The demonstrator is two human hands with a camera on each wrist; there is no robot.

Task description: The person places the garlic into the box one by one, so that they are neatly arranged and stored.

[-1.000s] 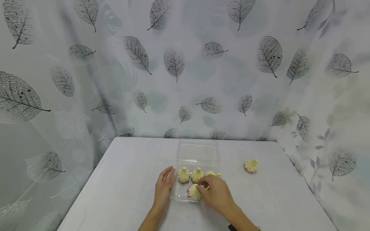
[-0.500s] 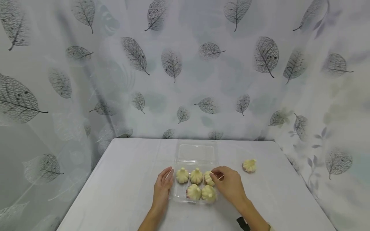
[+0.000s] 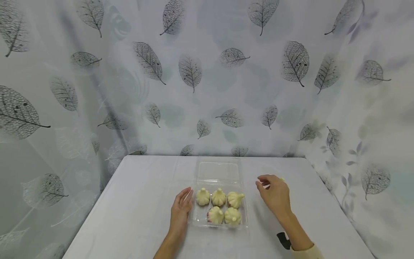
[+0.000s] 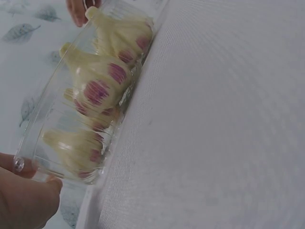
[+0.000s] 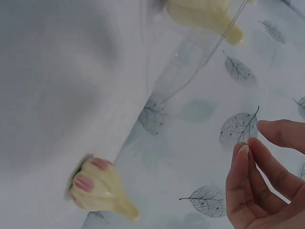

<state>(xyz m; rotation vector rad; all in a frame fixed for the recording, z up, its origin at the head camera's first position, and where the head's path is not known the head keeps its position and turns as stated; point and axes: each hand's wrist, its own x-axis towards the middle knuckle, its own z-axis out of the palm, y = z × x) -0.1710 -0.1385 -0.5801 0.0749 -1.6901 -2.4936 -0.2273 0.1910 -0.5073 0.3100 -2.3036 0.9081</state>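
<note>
From the head view, your left hand [image 3: 181, 208] rests along the left side of a clear plastic box [image 3: 199, 218] on the white table [image 3: 148, 196], its grip loose, with the fingers nearly straight. The lid [image 3: 218, 171] lies back, and you have five garlic bulbs [image 3: 219, 198] inside: three across the back row, two in the front row, at the middle and right. Your right hand [image 3: 276, 196] is out to the right, apart from the box. In the left wrist view, your thumb and a finger touch the box's corner, and purple patches show on the bulbs. In the right wrist view, your right grip is narrow and bare, thumb just apart from the bent fingers, near a lone garlic bulb [image 5: 101, 186] on the table.
</note>
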